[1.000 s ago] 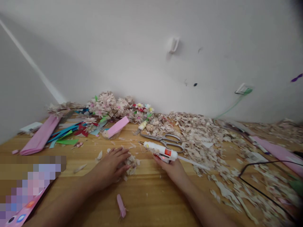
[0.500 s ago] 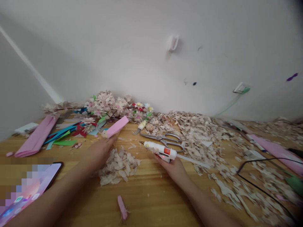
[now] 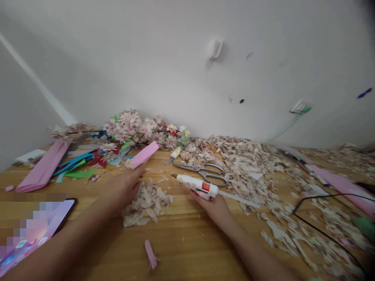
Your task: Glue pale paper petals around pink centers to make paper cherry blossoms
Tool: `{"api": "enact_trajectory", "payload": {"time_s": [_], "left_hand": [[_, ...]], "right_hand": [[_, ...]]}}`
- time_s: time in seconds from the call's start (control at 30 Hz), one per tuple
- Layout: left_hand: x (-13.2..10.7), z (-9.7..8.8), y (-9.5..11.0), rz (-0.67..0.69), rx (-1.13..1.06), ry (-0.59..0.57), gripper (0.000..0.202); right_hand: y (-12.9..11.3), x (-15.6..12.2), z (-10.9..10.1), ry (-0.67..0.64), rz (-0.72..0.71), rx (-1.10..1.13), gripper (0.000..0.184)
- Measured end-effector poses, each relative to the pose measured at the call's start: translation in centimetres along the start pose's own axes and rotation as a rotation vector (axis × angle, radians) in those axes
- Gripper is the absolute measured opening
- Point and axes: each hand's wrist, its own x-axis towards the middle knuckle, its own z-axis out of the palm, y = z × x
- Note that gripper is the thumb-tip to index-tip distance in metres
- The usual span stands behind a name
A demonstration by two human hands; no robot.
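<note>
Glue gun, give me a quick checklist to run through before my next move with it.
1. Grip: right hand holds the glue gun: ok.
2. Power: its red light is lit: ok.
3. Safety: its nozzle is apart from the left hand: ok.
4. Material: left hand touches the petal pile: ok.
5. Space: scissors clear of the gun: cannot tell, they lie just behind it.

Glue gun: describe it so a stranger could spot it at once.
On the wooden table, find the right hand near the middle. It grips the glue gun, nozzle pointing left. Unlike the steel scissors behind it, the gun is white with an orange patch.
</note>
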Motion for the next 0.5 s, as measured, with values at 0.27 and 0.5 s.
{"api": "enact_trajectory", "payload": {"time_s": [0.27,0.5], "left_hand": [[-3.6,1.2,0.8,0.192,-0.101,-0.194,0.047],[-4.2,1.1,0.5,0.195,-0.161,-0.094,0.044]], "right_hand": [[0.0,-0.1,0.0,-0.025,0.028,-0.008,0.032],[0.0,0.0,0.0,-0.018,0.035,-0.013,0.029]]}}
